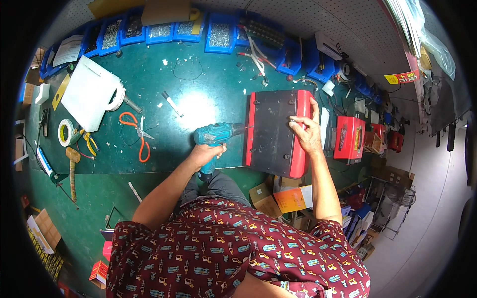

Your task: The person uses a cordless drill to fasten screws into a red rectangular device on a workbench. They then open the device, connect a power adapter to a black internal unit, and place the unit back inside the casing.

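My left hand (207, 153) is wrapped round the grip of a teal cordless drill (212, 133). The drill lies level, its nose pointing right, and its bit reaches the left red edge of a red and black case (272, 134). That case rests on the green workbench (223, 79) near its front edge, with a black panel with several small feet facing up. My right hand (309, 131) grips the case's right red side, fingers bent over the edge. Whether the bit sits on a screw is too small to tell.
Orange-handled scissors (143, 134), a marker (172, 103), a mallet (73, 156) and a tape roll (65, 132) lie to the left. Blue bins (220, 34) of small hardware line the back. Another red case (349, 138) stands at the right.
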